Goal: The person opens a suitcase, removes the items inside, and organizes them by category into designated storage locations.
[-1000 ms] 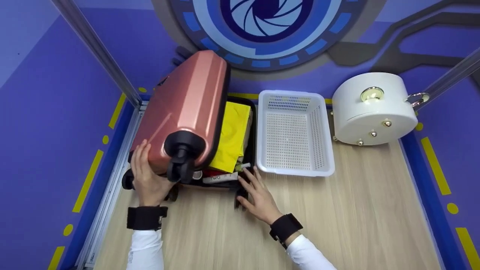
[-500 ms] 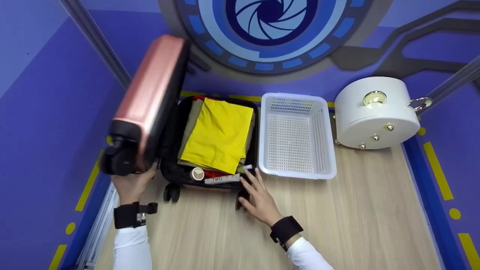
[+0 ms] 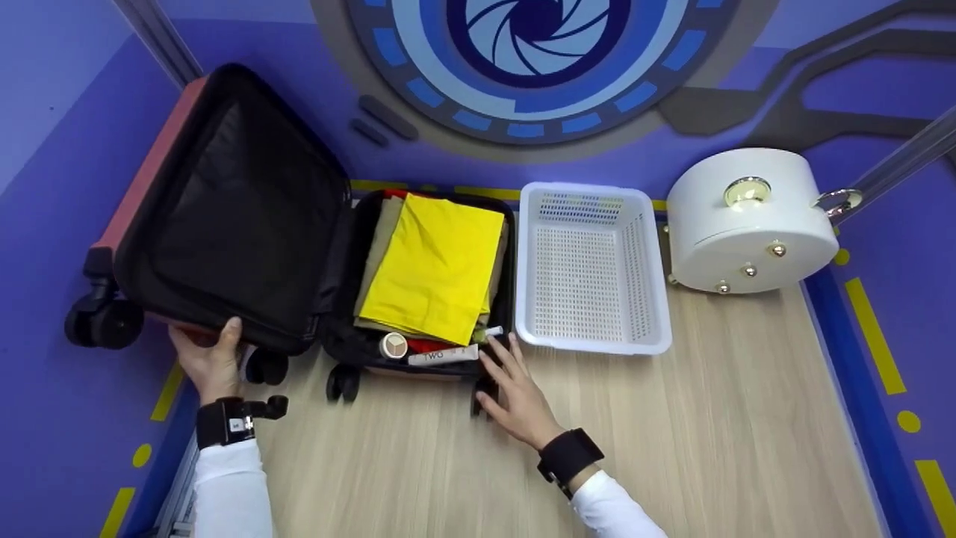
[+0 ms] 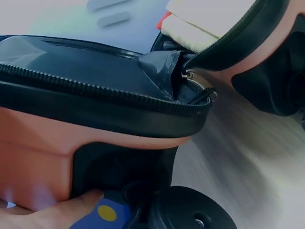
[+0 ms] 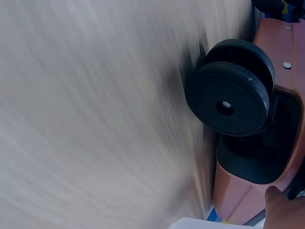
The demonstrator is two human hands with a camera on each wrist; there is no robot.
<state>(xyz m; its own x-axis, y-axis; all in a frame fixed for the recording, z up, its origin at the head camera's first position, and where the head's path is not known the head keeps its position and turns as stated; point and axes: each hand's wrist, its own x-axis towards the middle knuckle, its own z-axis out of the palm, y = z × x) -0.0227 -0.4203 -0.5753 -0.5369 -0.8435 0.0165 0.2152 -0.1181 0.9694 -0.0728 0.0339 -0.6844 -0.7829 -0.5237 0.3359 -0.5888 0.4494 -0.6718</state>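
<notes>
A pink suitcase lies unfolded on the left of the wooden surface. My left hand (image 3: 210,366) grips the front edge of its tilted, black-lined lid (image 3: 239,217), thumb up against the rim, fingers partly hidden beneath. Folded yellow fabric (image 3: 437,265) tops the clothes in the suitcase base (image 3: 511,291). Along the base's front lie a round compact (image 3: 393,345) and a tube (image 3: 444,356). My right hand (image 3: 519,396), fingers extended, rests at the base's front right corner, above a caster wheel (image 5: 228,98). In the left wrist view, the lid's zipper (image 4: 95,93) runs along its rim.
A white perforated basket (image 3: 590,347) stands right beside the suitcase base. Farther right, a white rounded case (image 3: 747,217) with gold studs lies against the back wall. Blue patterned walls (image 3: 82,224) bound the left, back and right sides.
The lid has swung from over the base up and leftward, exposing its black lining and the clothes. My left hand has moved left with it; my right hand has stayed at the corner.
</notes>
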